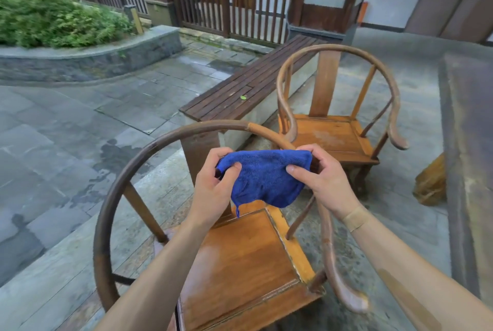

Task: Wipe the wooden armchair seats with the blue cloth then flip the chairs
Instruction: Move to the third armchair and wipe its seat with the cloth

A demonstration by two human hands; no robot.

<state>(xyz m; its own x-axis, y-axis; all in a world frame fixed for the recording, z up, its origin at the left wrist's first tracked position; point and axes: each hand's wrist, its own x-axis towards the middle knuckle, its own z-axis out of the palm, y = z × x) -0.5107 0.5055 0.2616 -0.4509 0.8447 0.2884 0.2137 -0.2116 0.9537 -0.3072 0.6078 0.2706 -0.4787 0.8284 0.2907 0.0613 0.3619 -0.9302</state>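
The left hand [213, 183] and right hand [324, 178] each pinch an end of the blue cloth [266, 178], thumbs on top, holding it stretched in the air above the near chair [240, 258]. That chair stands upright, its seat bare. A second chair [338, 122] stands upright beyond it, beside a slatted bench [248, 82] on the stone paving [66, 122].
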